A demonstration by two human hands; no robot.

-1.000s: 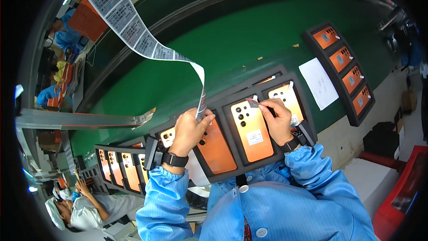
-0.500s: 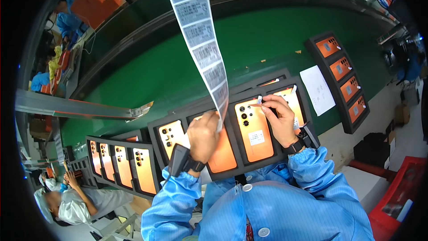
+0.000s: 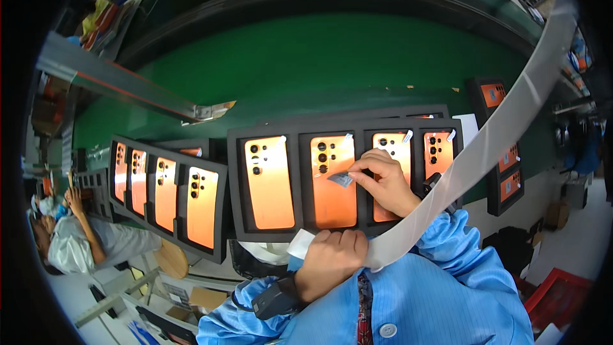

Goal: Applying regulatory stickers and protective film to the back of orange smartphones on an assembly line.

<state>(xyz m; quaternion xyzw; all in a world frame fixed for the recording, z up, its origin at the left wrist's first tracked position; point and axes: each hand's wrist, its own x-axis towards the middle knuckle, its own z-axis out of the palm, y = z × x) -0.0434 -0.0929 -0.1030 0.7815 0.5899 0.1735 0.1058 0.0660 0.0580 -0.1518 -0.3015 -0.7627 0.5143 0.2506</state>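
Note:
My left hand [image 3: 335, 257] is closed on a long strip of label backing [image 3: 440, 195] near my body, just below the tray's near edge. The strip's short white end [image 3: 299, 243] sticks out past the fist, and its long part sweeps up to the far right. My right hand [image 3: 388, 184] pinches a small grey printed label [image 3: 340, 179] between thumb and fingers. That label hangs over an orange phone [image 3: 335, 207], below its cameras; whether it touches the phone I cannot tell. The phone lies back up, second from the left in a black tray [image 3: 299, 129].
Other orange phones [image 3: 269, 191] lie in the same tray, several with small white tabs. A second tray of phones [image 3: 202, 207] stands at the left, another [image 3: 499, 179] at the right, partly behind the strip. A metal bar [image 3: 128, 83] crosses the green table [image 3: 287, 57]. A co-worker [image 3: 96, 239] sits far left.
My left hand has drawn back toward my body, and the strip now swings off to the right. My right hand has moved left to the second phone with a label in its fingers.

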